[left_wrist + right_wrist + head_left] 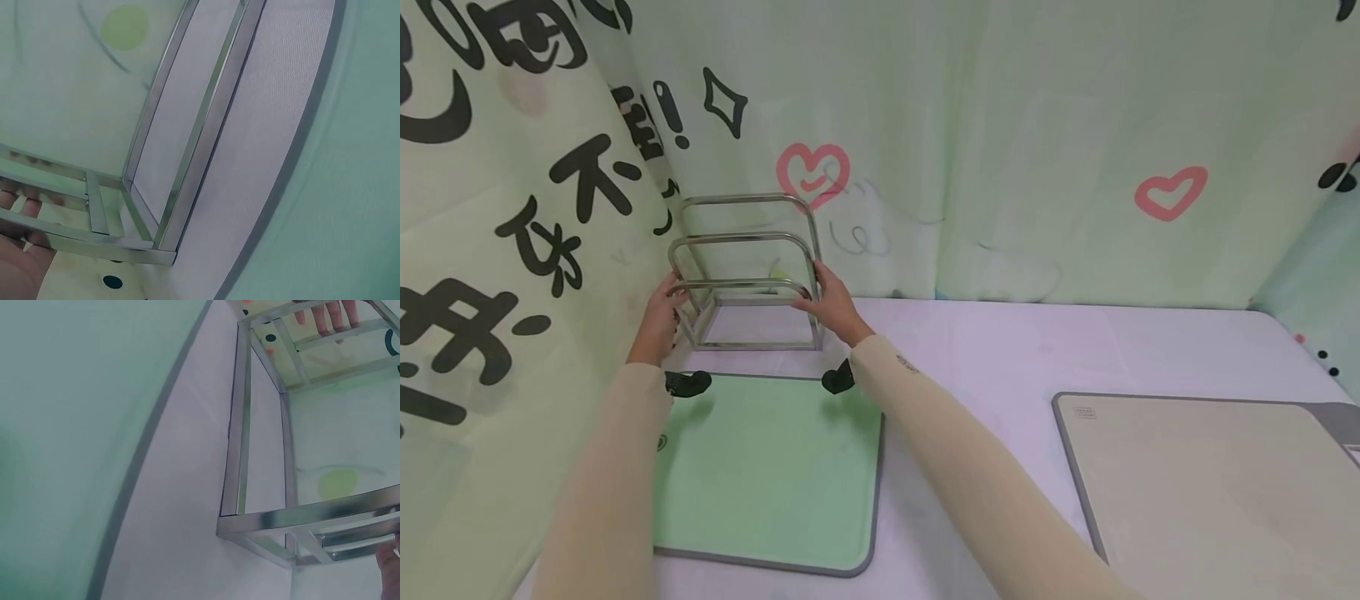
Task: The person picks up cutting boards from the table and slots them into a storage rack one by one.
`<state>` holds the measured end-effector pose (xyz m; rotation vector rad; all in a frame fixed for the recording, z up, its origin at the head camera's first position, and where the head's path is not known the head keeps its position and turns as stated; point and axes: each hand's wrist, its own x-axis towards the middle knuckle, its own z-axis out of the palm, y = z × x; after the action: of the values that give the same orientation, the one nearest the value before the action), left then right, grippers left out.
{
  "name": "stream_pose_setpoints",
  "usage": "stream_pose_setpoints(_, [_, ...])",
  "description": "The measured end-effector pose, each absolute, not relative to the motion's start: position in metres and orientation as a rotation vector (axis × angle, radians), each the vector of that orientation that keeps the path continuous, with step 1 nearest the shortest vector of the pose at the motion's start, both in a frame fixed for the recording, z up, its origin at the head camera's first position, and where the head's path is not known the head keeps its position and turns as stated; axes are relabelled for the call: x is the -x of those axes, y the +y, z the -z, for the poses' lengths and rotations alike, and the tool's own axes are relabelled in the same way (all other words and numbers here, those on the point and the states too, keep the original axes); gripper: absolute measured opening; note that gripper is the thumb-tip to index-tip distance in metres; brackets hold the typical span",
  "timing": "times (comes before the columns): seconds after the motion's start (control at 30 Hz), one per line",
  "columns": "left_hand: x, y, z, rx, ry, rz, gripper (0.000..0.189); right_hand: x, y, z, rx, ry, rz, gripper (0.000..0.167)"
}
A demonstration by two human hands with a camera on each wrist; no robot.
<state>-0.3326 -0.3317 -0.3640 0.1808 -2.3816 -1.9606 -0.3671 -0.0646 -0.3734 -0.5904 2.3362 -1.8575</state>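
Note:
A silver metal rack with several arched bars stands at the back left of the table, close to the curtain. My left hand grips its left side; in the left wrist view the fingers of that hand curl around the side bars. On the opposite side, my right hand holds the rack's uprights, thumb toward the front. Only a small part of the right hand shows in the right wrist view. The rack's base frame looks level with the tabletop; whether it touches cannot be told.
A green cutting board with a grey rim lies just in front of the rack. Farther right lies a beige board with a grey edge. Light green curtains with printed hearts and lettering hang behind and to the left of the white table.

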Motion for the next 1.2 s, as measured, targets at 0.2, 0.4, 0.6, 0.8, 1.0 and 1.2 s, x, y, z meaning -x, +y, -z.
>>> stream_pose_setpoints(0.2, [0.330,-0.336,0.364,-0.113,-2.286,2.127,0.060,0.371,-0.065,0.371,0.575,2.299,1.864,0.076])
stream_pose_setpoints(0.4, [0.326,-0.335,0.362,-0.048,-2.191,2.239,0.060,0.372,-0.061,0.369,0.589,2.279,1.861,0.074])
stream_pose_setpoints(0.6, [0.326,-0.333,0.362,-0.011,-2.149,2.264,0.059,0.373,-0.055,0.368,0.595,2.275,1.870,0.071])
stream_pose_setpoints(0.8, [0.326,-0.330,0.365,0.015,-2.141,2.284,0.055,0.373,-0.048,0.368,0.588,2.266,1.875,0.071])
stream_pose_setpoints(1.0, [0.325,-0.328,0.367,0.074,-2.198,2.265,0.056,0.376,-0.038,0.369,0.566,2.221,1.901,0.074])
stream_pose_setpoints(1.2, [0.325,-0.330,0.367,0.047,-2.266,2.285,0.060,0.377,-0.029,0.369,0.550,2.201,1.913,0.075])
